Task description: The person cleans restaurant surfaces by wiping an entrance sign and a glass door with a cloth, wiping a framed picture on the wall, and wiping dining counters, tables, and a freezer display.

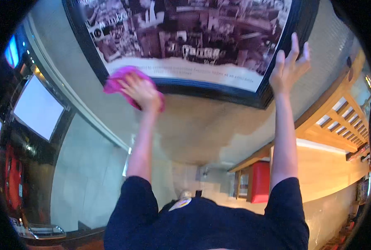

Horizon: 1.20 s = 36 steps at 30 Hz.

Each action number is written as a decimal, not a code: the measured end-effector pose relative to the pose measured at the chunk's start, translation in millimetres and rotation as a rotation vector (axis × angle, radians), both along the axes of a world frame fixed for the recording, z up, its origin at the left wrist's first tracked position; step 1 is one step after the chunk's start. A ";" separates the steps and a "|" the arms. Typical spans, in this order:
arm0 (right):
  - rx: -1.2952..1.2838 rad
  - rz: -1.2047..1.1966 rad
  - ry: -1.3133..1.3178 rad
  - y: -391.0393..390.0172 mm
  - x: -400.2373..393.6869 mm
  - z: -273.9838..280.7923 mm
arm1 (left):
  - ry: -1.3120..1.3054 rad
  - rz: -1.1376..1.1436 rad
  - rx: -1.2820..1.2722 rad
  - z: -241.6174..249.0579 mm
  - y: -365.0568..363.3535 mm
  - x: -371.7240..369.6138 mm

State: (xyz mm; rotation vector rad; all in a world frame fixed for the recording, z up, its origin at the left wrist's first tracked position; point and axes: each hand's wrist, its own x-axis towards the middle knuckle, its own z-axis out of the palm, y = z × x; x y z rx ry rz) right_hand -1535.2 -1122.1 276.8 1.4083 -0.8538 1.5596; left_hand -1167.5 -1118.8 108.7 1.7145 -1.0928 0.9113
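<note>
A large framed poster [185, 46] with a dark photo collage and a pale text strip hangs on the wall before me. Its thick black frame [210, 89] runs along the bottom and sides. Near the lower left corner, my left hand [139, 91] presses a bright pink cloth [121, 79] against the frame and the poster's edge. The fingers lie over the cloth, and part of it bunches below the palm. On the other side, my right hand [287, 73] is raised at the frame's right edge, fingers spread and holding nothing.
Beneath the poster is a plain wall [202, 125]. To the right stand a light wooden table [323, 171], a slatted wooden partition [339, 121] and a red seat [260, 182]. At left, a lit white panel [39, 107] shows beyond a pale wall edge.
</note>
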 end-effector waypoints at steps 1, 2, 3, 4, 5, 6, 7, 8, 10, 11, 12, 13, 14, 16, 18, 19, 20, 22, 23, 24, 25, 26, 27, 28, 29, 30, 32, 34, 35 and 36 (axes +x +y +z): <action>0.059 0.046 0.028 4.7 -2.4 -0.1 | -0.056 -0.013 0.139 -0.7 5.9 -45.4; 0.082 0.047 0.010 7.1 -3.0 0.7 | 0.133 -0.432 -0.229 -7.0 -8.2 -84.2; 0.110 0.050 -0.009 10.3 -3.7 1.9 | -0.177 -0.410 -0.091 5.3 5.1 -123.2; 0.118 0.077 -0.029 6.7 -7.6 -1.0 | -0.232 -0.538 0.018 12.8 1.7 -154.7; 0.130 0.076 -0.036 10.3 -8.5 0.0 | -0.340 -0.623 0.010 30.8 0.7 -175.5; 0.143 0.045 -0.040 8.6 -11.8 -2.5 | -0.445 -0.702 0.025 54.0 2.0 -190.9; 0.161 0.054 -0.039 12.7 -11.4 -1.6 | -0.459 -0.779 -0.038 85.9 -5.2 -199.7; 0.165 0.050 -0.038 16.5 -9.2 -0.4 | -0.474 -0.793 -0.112 128.4 -3.1 -208.0; 0.177 0.001 -0.034 18.1 -8.6 0.5 | -0.477 -0.909 -0.302 214.3 3.0 -223.6; 0.184 0.001 -0.041 19.1 -8.4 0.2 | -0.569 -0.839 -0.411 252.7 2.9 -234.3; 0.180 0.007 -0.047 19.1 -9.5 0.2 | -0.542 -0.840 -0.481 287.5 12.7 -248.6; 0.177 0.014 -0.050 17.9 -10.0 -0.2 | -0.580 -0.816 -0.547 317.4 12.3 -262.4; 0.179 0.023 -0.048 17.9 -9.5 -1.6 | -0.668 -0.829 -0.577 344.6 4.3 -272.0; 0.161 0.032 -0.056 17.3 -8.4 -1.0 | -0.750 -0.861 -0.609 371.9 -9.7 -275.3; 0.142 0.034 -0.043 12.1 -10.9 -3.3 | -0.748 -0.872 -0.585 374.6 -12.6 -256.5; 0.144 0.045 -0.044 11.3 -11.1 -3.6 | -0.693 -0.801 -0.546 371.0 -11.3 -238.3; 0.136 0.042 -0.040 10.9 -10.9 -3.0 | -0.638 -0.727 -0.509 366.7 -9.4 -215.0; 0.117 0.039 -0.030 11.3 -10.2 -1.6 | -0.561 -0.563 -0.534 359.4 -7.8 -158.0; 0.110 0.010 -0.024 11.8 -9.5 -0.9 | -0.515 -0.492 -0.494 357.0 -8.0 -128.9; 0.102 0.019 -0.021 12.2 -8.5 -0.3 | -0.496 -0.413 -0.483 357.1 -10.6 -98.0; 0.094 0.025 -0.021 12.6 -7.9 0.3 | -0.468 -0.348 -0.475 355.0 -11.2 -69.0; 0.086 0.027 -0.022 13.1 -7.7 0.2 | -0.487 -0.271 -0.453 355.6 -16.5 -38.2; 0.093 0.023 -0.025 13.1 -7.3 0.1 | -0.451 -0.310 -0.516 353.2 -16.7 -11.1; 0.095 0.027 -0.032 12.0 -6.6 -0.2 | -0.425 -0.174 -0.487 352.9 -22.2 20.6; 0.095 0.025 -0.039 11.4 -6.4 -0.7 | -0.436 -0.138 -0.522 350.3 -10.0 42.5; 0.095 0.018 -0.045 11.8 -5.3 -0.5 | -0.422 -0.107 -0.560 350.0 -14.8 75.0; 0.083 0.004 -0.098 13.9 1.8 5.7 | -0.280 -0.140 -0.559 342.1 -23.3 128.1; 0.051 0.032 -0.185 19.7 21.2 25.0 | -0.345 -0.214 -0.682 339.2 -27.9 162.4; -0.007 0.037 -0.168 25.3 34.9 43.2 | -0.384 -0.236 -0.636 337.3 -29.9 173.2; -0.060 0.083 -0.118 33.0 53.2 66.9 | -0.426 -0.257 -0.591 341.4 -20.0 177.4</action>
